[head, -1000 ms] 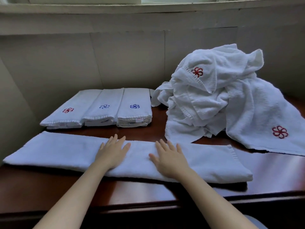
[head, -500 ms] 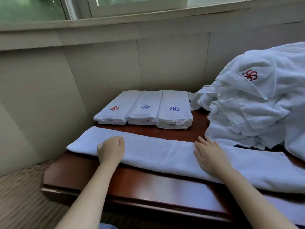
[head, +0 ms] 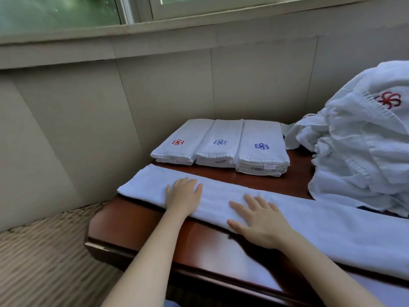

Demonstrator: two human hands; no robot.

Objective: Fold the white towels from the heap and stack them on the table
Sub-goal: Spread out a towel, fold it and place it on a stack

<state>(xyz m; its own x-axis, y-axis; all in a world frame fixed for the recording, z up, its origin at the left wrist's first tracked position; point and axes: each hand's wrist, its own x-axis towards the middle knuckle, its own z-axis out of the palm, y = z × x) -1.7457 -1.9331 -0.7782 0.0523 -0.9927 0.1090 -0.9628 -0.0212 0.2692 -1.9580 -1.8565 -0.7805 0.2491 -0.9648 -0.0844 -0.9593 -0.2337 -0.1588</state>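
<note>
A white towel (head: 321, 222) folded into a long strip lies along the front of the dark wooden table (head: 141, 224). My left hand (head: 182, 194) rests flat on the strip near its left end, fingers straight. My right hand (head: 259, 220) lies flat on the strip's middle, fingers spread. Behind the strip stand three stacks of folded white towels (head: 221, 145) side by side, one with a red flower mark, two with blue ones. A heap of loose white towels (head: 363, 151) with a red flower mark rises at the right.
The table's left edge and front left corner (head: 93, 242) are close to my left arm, with striped carpet (head: 39, 258) below. A pale panelled wall (head: 155, 85) and a window sill run behind the table.
The view has swung further left. My left hand has flattened out near the strip's left end. My right hand has slid left along the strip towards the left hand.
</note>
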